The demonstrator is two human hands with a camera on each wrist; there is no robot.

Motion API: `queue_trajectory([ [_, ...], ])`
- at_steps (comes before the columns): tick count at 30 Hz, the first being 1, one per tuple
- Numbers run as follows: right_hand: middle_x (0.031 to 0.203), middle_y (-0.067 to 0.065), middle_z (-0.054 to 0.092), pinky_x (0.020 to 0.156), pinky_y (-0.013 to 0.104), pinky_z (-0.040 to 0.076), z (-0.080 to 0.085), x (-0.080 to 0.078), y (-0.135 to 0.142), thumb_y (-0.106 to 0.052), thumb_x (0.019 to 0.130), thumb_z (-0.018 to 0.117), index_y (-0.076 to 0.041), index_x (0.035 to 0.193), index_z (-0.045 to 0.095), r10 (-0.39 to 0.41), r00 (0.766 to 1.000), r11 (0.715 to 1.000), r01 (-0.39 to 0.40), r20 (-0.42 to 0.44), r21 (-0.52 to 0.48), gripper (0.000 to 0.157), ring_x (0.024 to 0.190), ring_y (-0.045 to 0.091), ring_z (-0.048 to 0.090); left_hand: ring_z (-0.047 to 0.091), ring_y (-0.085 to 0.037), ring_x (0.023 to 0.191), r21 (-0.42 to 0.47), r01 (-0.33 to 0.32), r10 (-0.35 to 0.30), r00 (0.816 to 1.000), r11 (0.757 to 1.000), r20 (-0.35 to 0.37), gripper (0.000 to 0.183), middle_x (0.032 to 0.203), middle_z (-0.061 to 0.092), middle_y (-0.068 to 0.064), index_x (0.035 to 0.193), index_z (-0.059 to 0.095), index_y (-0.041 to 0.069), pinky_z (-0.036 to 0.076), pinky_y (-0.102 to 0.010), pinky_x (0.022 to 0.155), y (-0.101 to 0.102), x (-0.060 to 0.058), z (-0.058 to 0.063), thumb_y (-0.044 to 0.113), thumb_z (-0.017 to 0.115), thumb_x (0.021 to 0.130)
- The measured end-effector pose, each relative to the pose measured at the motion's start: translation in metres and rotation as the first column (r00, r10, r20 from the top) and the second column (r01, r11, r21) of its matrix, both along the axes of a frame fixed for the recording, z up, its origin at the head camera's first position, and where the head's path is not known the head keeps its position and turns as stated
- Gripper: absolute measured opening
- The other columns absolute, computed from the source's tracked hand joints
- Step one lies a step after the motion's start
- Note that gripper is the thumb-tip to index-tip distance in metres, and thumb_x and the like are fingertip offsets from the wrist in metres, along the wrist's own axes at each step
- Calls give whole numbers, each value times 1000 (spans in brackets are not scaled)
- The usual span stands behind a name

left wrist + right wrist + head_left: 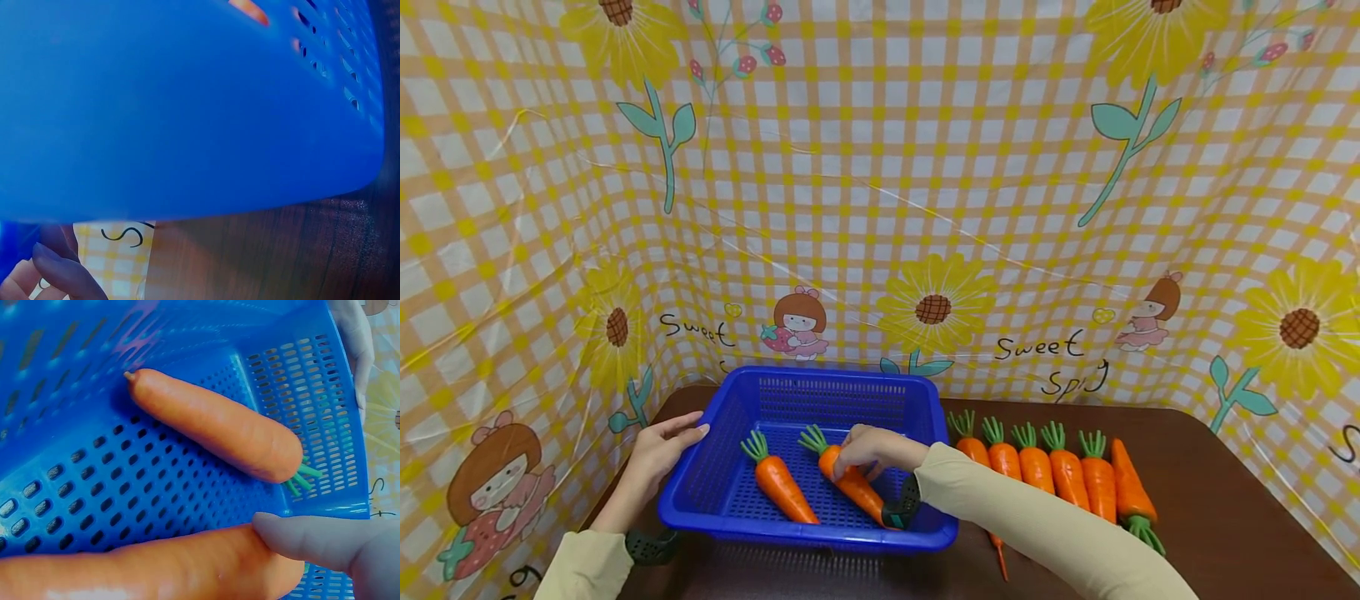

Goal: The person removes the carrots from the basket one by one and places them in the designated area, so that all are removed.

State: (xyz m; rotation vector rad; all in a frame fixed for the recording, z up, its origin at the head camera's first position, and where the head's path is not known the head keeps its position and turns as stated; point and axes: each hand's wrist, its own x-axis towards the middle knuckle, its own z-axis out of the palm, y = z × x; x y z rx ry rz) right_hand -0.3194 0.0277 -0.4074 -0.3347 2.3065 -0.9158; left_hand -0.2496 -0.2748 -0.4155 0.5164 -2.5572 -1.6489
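Observation:
A blue plastic basket [808, 533] with slotted walls holds two orange carrots with green tops. My right hand [880, 448] reaches into it and grips the right-hand carrot [859, 490] near its leafy end. In the right wrist view, the thumb [312, 540] presses on this carrot [156, 569], whose lower part is cut off by the frame. The other carrot [782, 487] lies to the left on the basket floor, apart from both hands. Against the basket's left side, my left hand [658, 450] touches the outside of the rim with fairly straight fingers.
Several more carrots [1066, 475] lie in a row on the dark brown table [1217, 500], right of the basket, partly hidden by my right sleeve [1022, 525]. The rightmost carrot [1129, 483] points the opposite way. A checked, flowered cloth [865, 208] hangs around the table.

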Motion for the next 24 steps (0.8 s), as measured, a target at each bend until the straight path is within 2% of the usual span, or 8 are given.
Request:
queue_trajectory([
  [3, 93, 7, 60, 82, 46, 55, 2, -1, 1, -12, 73, 73, -8, 76, 57, 1, 1000, 1000, -1, 0, -17, 17, 87, 25, 64, 62, -16, 88, -1, -2, 2, 1000, 1000, 4, 64, 136, 51, -27, 138, 50, 1, 50, -23, 68, 0, 0, 0, 40, 65, 90],
  [9, 96, 6, 58, 82, 46, 55, 6, -1, 3, -12, 72, 75, -7, 84, 57, -7, 1000, 999, 7, -6, -48, 22, 89, 22, 62, 62, -15, 87, -4, 2, -2, 1000, 1000, 3, 63, 136, 51, -28, 138, 50, 0, 51, -25, 69, 0, 0, 0, 38, 65, 90],
  [12, 97, 5, 64, 80, 46, 56, 6, -1, 4, -11, 71, 76, -6, 88, 63, 3, 1000, 997, -5, -22, -72, 22, 91, 22, 64, 62, -17, 89, -19, -1, 1, 1000, 1000, -4, 62, 134, 52, -27, 137, 51, 0, 50, -24, 69, 1, 0, -1, 38, 65, 90],
  [14, 101, 6, 64, 79, 47, 56, 7, -1, 4, -11, 71, 77, -5, 98, 63, 7, 999, 997, -10, -36, -83, 31, 92, 24, 65, 62, -17, 89, -28, -2, 2, 1000, 1000, -10, 62, 133, 54, -27, 136, 52, -1, 50, -24, 68, 1, 0, -2, 38, 66, 90],
  [18, 102, 9, 64, 76, 45, 57, 13, 1, 6, -13, 70, 78, -3, 107, 62, 10, 999, 996, -14, -48, -91, 41, 89, 26, 64, 63, -17, 89, -37, -1, 1, 1000, 999, -8, 60, 129, 58, -25, 136, 53, -1, 50, -23, 68, 2, 0, -3, 36, 66, 90],
  [24, 97, 9, 62, 72, 43, 58, 25, 0, 10, -12, 70, 78, -2, 109, 62, 13, 998, 991, -20, -60, -130, 44, 82, 22, 60, 62, -15, 91, -27, 15, -15, 1000, 1000, -2, 62, 137, 51, -26, 138, 50, 0, 50, -23, 69, -1, -2, -1, 37, 65, 90],
])
